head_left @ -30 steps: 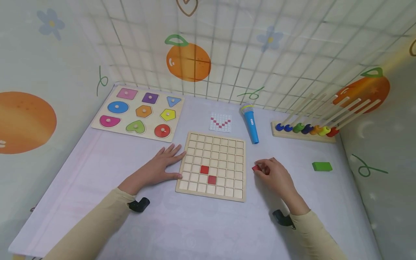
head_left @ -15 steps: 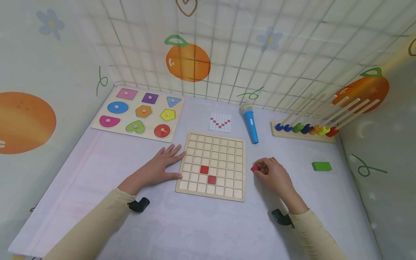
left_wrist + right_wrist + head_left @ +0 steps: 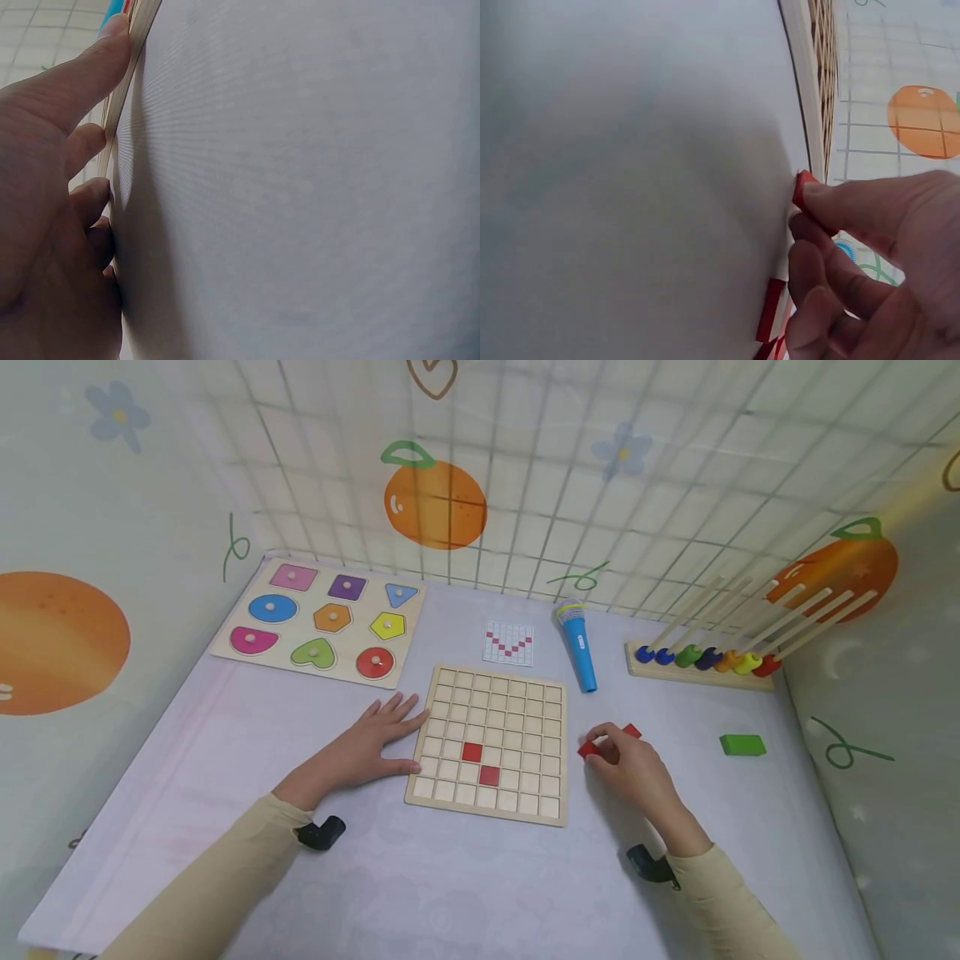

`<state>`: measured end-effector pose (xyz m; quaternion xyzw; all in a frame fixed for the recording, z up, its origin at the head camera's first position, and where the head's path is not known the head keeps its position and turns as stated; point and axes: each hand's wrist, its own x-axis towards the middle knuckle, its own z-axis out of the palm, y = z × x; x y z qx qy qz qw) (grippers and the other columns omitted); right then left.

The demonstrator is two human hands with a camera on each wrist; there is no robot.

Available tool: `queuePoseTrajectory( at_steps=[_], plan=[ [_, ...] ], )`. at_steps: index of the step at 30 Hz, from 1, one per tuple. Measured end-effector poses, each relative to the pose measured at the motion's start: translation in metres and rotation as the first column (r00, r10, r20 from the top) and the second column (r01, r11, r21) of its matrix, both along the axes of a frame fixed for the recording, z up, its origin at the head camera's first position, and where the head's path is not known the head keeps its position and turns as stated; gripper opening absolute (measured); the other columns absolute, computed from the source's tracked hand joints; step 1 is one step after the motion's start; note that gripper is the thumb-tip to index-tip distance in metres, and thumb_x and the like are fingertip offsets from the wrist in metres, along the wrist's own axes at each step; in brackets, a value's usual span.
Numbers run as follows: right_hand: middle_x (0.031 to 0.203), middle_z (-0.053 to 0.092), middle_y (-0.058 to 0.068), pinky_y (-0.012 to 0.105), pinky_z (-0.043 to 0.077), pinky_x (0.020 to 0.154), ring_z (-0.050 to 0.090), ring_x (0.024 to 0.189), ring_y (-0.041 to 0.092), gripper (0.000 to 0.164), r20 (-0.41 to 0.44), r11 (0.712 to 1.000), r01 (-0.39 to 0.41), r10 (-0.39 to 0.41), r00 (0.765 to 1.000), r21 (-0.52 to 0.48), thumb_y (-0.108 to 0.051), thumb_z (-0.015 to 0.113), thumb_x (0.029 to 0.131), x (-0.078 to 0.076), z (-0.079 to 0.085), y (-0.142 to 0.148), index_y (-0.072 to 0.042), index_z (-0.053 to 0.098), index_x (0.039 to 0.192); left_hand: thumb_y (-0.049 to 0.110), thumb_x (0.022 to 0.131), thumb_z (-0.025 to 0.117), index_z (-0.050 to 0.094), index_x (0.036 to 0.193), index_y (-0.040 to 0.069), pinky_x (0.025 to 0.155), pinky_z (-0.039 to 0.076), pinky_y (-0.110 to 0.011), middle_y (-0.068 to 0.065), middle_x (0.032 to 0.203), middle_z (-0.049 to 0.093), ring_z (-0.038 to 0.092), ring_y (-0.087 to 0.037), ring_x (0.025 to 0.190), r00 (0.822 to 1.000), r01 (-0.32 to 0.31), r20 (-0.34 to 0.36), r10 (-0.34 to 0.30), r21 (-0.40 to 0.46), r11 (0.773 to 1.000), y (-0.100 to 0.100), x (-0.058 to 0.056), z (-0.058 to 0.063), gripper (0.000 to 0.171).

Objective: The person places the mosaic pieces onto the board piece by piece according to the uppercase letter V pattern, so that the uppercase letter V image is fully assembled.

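Note:
Between the thumb and fingers of my right hand (image 3: 630, 768) is a small red square tile (image 3: 808, 189), pinched just right of the wooden grid board (image 3: 498, 818). Two red tiles, the upper one (image 3: 472, 752) and the lower one (image 3: 490, 775), sit in cells of that board. My left hand (image 3: 367, 747) lies with spread fingers, its thumb and a fingertip touching the board's left edge. More red pieces (image 3: 771, 311) lie on the table past my right fingers, mostly hidden by the hand in the head view.
Behind the board are a small pattern card (image 3: 508, 643) and a blue toy microphone (image 3: 579, 647). A shape puzzle (image 3: 352, 675) lies at the back left. At the back right stands a peg rack with coloured beads (image 3: 705, 675), with a green block (image 3: 742, 744) nearer.
The red tile in my right fingers has turned and shifted slightly left. Another red piece now shows behind that hand. My left hand and the board stay still.

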<state>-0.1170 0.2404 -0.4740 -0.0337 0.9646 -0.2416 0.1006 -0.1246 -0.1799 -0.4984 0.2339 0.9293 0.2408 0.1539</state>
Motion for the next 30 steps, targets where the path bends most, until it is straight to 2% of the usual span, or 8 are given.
queuePoseTrajectory(
  at_steps=[8,18,25,30],
  plan=[
    [0.104,0.073,0.009,0.036,0.057,0.076,0.063,0.086,0.024,0.028,0.007,0.999,0.018,-0.018,1.0,-0.03,-0.019,0.074,0.095,0.001,0.001,0.001,-0.02,0.066,0.121,0.052,0.088,0.075,0.033,0.16,0.021,0.127,0.003,-0.05,-0.006,0.17,0.016,0.004,-0.03,0.157,1.0,-0.002,0.004,0.002,-0.002,1.0,0.001,0.001,0.004,0.089],
    [0.108,0.073,0.009,0.033,0.056,0.074,0.059,0.084,0.024,0.028,-0.068,0.996,-0.018,0.012,0.998,-0.083,-0.014,0.071,0.096,-0.001,0.003,-0.005,-0.015,0.069,0.124,0.052,0.088,0.076,0.034,0.16,0.021,0.127,0.003,-0.05,-0.006,0.17,0.017,0.004,-0.03,0.157,1.0,-0.003,-0.002,0.003,-0.009,1.0,0.001,0.001,0.004,0.089],
    [0.096,0.072,0.007,0.03,0.054,0.064,0.059,0.076,0.021,0.026,-0.093,0.99,-0.035,0.023,0.995,-0.135,-0.014,0.073,0.095,-0.003,0.004,-0.013,-0.015,0.068,0.121,0.052,0.088,0.076,0.034,0.16,0.021,0.127,0.003,-0.051,-0.006,0.17,0.017,0.004,-0.03,0.157,1.0,-0.003,0.0,0.003,-0.014,1.0,0.001,0.001,0.003,0.089],
    [0.098,0.074,0.004,0.03,0.054,0.067,0.062,0.081,0.019,0.023,-0.089,0.986,-0.058,0.045,0.995,-0.154,-0.015,0.073,0.095,-0.005,0.005,-0.022,-0.015,0.07,0.118,0.052,0.087,0.076,0.034,0.16,0.021,0.127,0.003,-0.051,-0.006,0.17,0.017,0.004,-0.03,0.157,1.0,-0.004,0.002,0.004,-0.012,1.0,0.001,0.001,0.003,0.09]
  ],
)
